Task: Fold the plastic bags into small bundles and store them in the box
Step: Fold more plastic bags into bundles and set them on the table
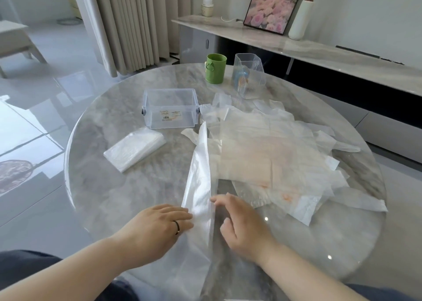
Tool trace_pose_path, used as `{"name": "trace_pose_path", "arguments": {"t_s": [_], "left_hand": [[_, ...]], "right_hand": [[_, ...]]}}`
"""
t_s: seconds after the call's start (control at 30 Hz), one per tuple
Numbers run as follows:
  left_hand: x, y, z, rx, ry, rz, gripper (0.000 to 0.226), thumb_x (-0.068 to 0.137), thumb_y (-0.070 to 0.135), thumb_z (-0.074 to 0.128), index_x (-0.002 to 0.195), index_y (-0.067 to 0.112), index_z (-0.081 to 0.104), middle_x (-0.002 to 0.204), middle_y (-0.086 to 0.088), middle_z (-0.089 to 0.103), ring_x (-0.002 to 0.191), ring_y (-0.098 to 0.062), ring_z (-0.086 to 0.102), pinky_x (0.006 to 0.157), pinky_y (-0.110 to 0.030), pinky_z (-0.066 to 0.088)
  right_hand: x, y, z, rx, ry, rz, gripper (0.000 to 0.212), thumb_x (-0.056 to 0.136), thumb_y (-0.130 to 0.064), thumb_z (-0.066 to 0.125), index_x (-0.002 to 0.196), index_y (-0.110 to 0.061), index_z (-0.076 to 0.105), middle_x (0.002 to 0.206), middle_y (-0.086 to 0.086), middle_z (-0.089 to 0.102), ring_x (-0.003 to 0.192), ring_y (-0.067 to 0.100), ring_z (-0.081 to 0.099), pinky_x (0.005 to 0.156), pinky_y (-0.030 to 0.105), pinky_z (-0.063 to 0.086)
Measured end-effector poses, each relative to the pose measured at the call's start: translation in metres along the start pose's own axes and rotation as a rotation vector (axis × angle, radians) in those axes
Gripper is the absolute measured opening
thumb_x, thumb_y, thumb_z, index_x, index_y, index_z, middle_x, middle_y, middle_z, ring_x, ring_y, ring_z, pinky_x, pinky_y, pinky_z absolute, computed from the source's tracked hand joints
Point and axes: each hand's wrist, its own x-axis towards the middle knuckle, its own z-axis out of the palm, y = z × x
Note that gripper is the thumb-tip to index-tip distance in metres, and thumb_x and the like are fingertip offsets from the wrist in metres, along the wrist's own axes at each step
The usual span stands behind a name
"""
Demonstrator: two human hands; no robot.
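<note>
I take the clear box [170, 107] as my reference. It stands upright and open-topped on the round marble surface [109, 200], with a label on its near wall.

The bag being folded is a long narrow strip [201, 175] of clear plastic. It starts just in front of the box's right corner and runs straight toward me, past the near edge of the surface.

My left hand [157, 223], with a ring on one finger, lies flat on the strip's left edge, well in front of the box. Its fingers [182, 216] are straight and close together, pressing the plastic down. My right hand [242, 225] sits opposite it on the strip's other side. Its fingers [219, 199] are loosely bent and a little spread, and the tips touch the strip's right edge. As far as I can make out, they grip nothing.

In front of the box and to its left lies a flat stack of folded bags [134, 149], apart from the strip. A loose pile of flattened bags [274, 154] begins right beside the box on its right and spreads across the surface. Some of these bags carry faint orange print, and the strip overlaps the pile's left margin.

Behind the box and to its right stands a green cup [215, 68]. Just beyond the cup, further right, is a ribbed clear holder [249, 79] with something blue and orange inside.
</note>
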Motion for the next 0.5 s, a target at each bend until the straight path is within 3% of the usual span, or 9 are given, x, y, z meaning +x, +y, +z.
{"name": "trace_pose_path", "arguments": {"t_s": [0.1, 0.17, 0.2, 0.27, 0.3, 0.37, 0.43, 0.5], "left_hand": [[0.0, 0.003, 0.002, -0.08, -0.124, 0.017, 0.042, 0.078, 0.027, 0.034, 0.08, 0.041, 0.073, 0.093, 0.024, 0.069, 0.08, 0.007, 0.066, 0.079, -0.01, 0.043], [0.001, 0.002, 0.008, -0.111, -0.162, -0.003, 0.04, 0.071, 0.027, 0.035, 0.077, 0.042, 0.072, 0.093, 0.027, 0.067, 0.08, 0.007, 0.065, 0.072, -0.007, 0.046], [0.002, 0.001, 0.011, -0.119, -0.173, -0.009, 0.04, 0.07, 0.026, 0.036, 0.075, 0.042, 0.072, 0.092, 0.027, 0.066, 0.079, 0.007, 0.064, 0.067, -0.008, 0.049], [0.003, 0.0, 0.013, -0.14, -0.184, -0.019, 0.039, 0.067, 0.027, 0.036, 0.073, 0.042, 0.071, 0.09, 0.028, 0.065, 0.076, 0.008, 0.063, 0.061, -0.009, 0.05], [0.005, 0.001, 0.012, -0.143, -0.16, -0.024, 0.04, 0.064, 0.028, 0.036, 0.073, 0.044, 0.071, 0.091, 0.03, 0.064, 0.076, 0.01, 0.063, 0.062, -0.007, 0.05], [0.009, 0.0, 0.007, -0.147, -0.136, -0.034, 0.039, 0.059, 0.032, 0.035, 0.07, 0.047, 0.07, 0.091, 0.032, 0.064, 0.078, 0.014, 0.06, 0.07, -0.004, 0.047], [0.012, -0.003, 0.006, -0.182, -0.123, -0.037, 0.033, 0.063, 0.033, 0.038, 0.067, 0.043, 0.07, 0.088, 0.029, 0.065, 0.078, 0.011, 0.06, 0.077, -0.005, 0.043], [0.017, -0.006, 0.009, -0.221, -0.085, -0.04, 0.033, 0.079, 0.034, 0.041, 0.063, 0.033, 0.07, 0.082, 0.024, 0.065, 0.072, 0.003, 0.06, 0.079, -0.01, 0.039]], "right_hand": [[0.03, 0.0, 0.011, -0.156, -0.022, -0.027, 0.032, 0.074, -0.019, 0.038, 0.104, -0.019, 0.051, 0.108, 0.008, 0.069, 0.101, 0.016, 0.06, 0.093, 0.029, 0.044], [0.055, -0.01, 0.015, -0.332, -0.117, -0.017, 0.037, 0.075, -0.03, 0.035, 0.104, -0.027, 0.058, 0.118, 0.005, 0.066, 0.108, 0.019, 0.063, 0.088, 0.034, 0.051], [0.066, -0.014, 0.017, -0.422, -0.17, -0.003, 0.041, 0.078, -0.034, 0.033, 0.104, -0.028, 0.063, 0.127, 0.007, 0.06, 0.117, 0.021, 0.058, 0.094, 0.036, 0.048], [0.076, -0.012, 0.019, -0.422, -0.277, 0.011, 0.062, 0.083, -0.044, 0.015, 0.113, -0.022, 0.064, 0.151, 0.009, 0.029, 0.141, 0.021, 0.025, 0.116, 0.033, 0.016], [0.075, -0.008, 0.016, -0.34, -0.305, 0.064, 0.079, 0.077, -0.05, 0.003, 0.115, -0.016, 0.063, 0.155, 0.006, 0.018, 0.145, 0.017, 0.011, 0.116, 0.029, 0.0], [0.069, 0.006, 0.012, -0.23, -0.282, 0.212, 0.097, 0.063, -0.058, -0.005, 0.107, -0.009, 0.067, 0.153, 0.002, 0.025, 0.144, 0.013, 0.012, 0.112, 0.02, -0.005], [0.06, 0.018, 0.006, -0.217, -0.261, 0.288, 0.089, 0.067, -0.063, 0.005, 0.109, -0.011, 0.064, 0.153, -0.002, 0.024, 0.143, 0.01, 0.015, 0.112, 0.017, 0.002], [0.053, 0.027, 0.0, -0.227, -0.319, 0.319, 0.057, 0.087, -0.053, 0.029, 0.124, -0.016, 0.053, 0.156, -0.006, 0.013, 0.142, 0.01, 0.014, 0.111, 0.017, 0.008]]}}
